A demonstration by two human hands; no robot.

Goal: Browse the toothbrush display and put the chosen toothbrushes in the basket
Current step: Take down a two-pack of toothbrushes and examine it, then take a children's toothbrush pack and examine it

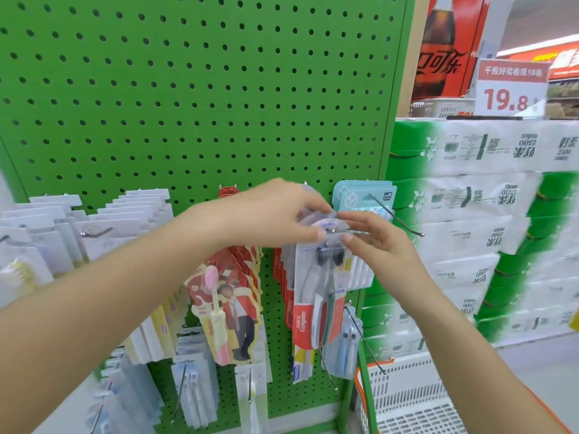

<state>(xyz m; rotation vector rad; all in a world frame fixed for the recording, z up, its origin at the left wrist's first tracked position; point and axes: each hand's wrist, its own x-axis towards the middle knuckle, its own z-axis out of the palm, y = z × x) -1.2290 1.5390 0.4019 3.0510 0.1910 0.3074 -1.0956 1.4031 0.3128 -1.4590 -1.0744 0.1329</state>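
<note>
Hanging on a green pegboard (194,98), head view: rows of carded toothbrushes on wire hooks.

Item 1: Colgate toothbrush pack (316,296), clear blister with red base, two dark-bristled brushes inside. It hangs at the front of its hook, mid-board, with more red-edged packs behind it. Its clear top tab is held at the hook's end.

Item 2: left hand (275,214), reaching in from the left, thumb and fingers pinching the top tab of the Colgate toothbrush pack.

Item 3: right hand (376,239), coming up from the lower right, fingertips on the right edge of the same tab, thumb just beneath; a light pinch on the pack.

Item 4: basket (404,399), white slotted plastic with orange rim, lower right, just beside the foot of the display. No toothbrush is visible in the part shown.

Item 5: child's toothbrush card (228,311), pink and cream brush, red printed figure, left of the Colgate packs.

Item 6: teal-carded pack (357,195), on a long hook (404,220) at the board's right edge.

Item 7: white-carded brushes (131,220), left rows, blurred.

Item 8: stacked tissue-roll packs (470,214), green and white, right of the board; price sign (510,89) reading 19.8 above.
</note>
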